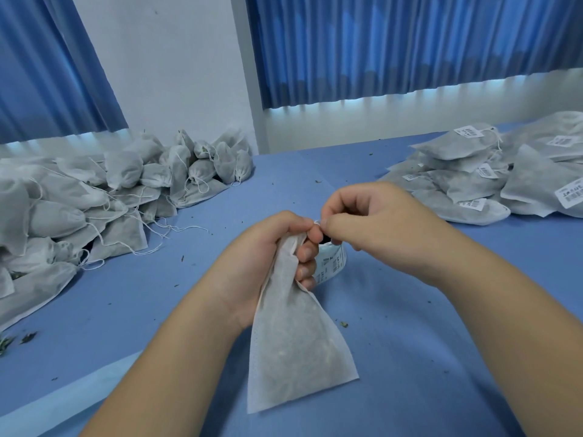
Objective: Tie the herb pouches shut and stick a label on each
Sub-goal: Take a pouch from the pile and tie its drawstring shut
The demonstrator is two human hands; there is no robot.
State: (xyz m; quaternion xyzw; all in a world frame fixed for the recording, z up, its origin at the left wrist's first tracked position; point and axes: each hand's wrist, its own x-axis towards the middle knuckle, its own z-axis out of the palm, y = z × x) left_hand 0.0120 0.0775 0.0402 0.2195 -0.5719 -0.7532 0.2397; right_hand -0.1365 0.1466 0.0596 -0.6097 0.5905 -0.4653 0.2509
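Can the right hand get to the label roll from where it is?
Likely yes, once freed: the label roll lies just below the right hand, nothing between them, but its fingers now pinch the string of the pouch.

This looks like a small packing workroom. A long bench (410, 310) covered with blue cloth carries a big heap of white pouches (79, 200) on the left and a stack of barcode-labelled pouches (473, 171) on the right. A roll of printed labels (332, 263) stands between them. Dry herb crumbs (19, 339) lie on the cloth. Blue curtains (394, 42) hang beside a plain white wall (176, 58).
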